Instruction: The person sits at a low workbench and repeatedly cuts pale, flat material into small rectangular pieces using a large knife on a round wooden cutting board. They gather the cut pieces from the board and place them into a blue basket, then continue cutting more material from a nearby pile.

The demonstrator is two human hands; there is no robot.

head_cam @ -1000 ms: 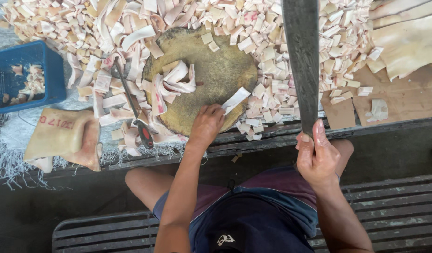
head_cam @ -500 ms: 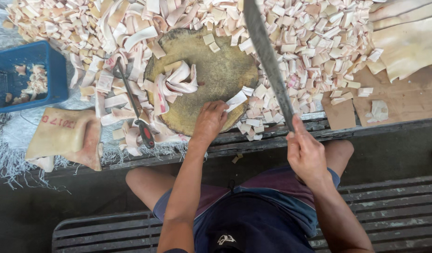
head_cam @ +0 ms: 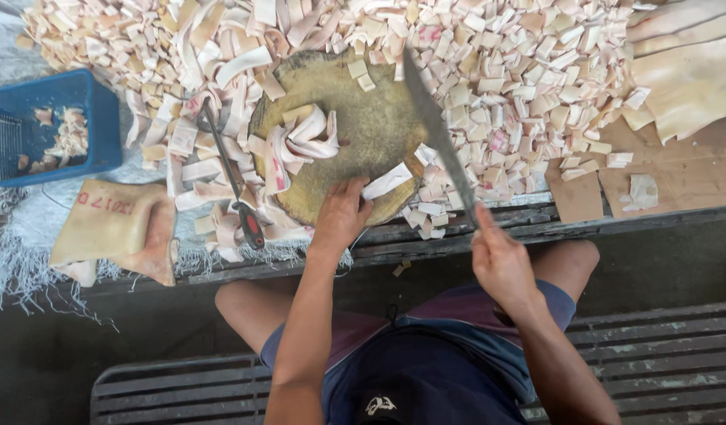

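My right hand (head_cam: pixel 498 260) grips the handle of a long dark cleaver (head_cam: pixel 435 134), its blade slanting up and left over the right side of a round wooden chopping block (head_cam: pixel 371 126). My left hand (head_cam: pixel 343 214) rests at the block's near edge, fingers pinching a pale strip (head_cam: pixel 387 181) that lies on the block. More curled pale strips (head_cam: pixel 304 138) sit on the block's left half.
Several small pale cut pieces (head_cam: pixel 505 86) cover the bench around the block. A red-handled sharpening rod (head_cam: pixel 233 181) lies left of the block. A blue crate (head_cam: pixel 52 126) stands far left, a tan slab (head_cam: pixel 115 224) below it, large pale sheets (head_cam: pixel 686 79) far right.
The cleaver has swung down and leftward from upright at the right to a slant over the block. My left hand has kept its place on the strip.
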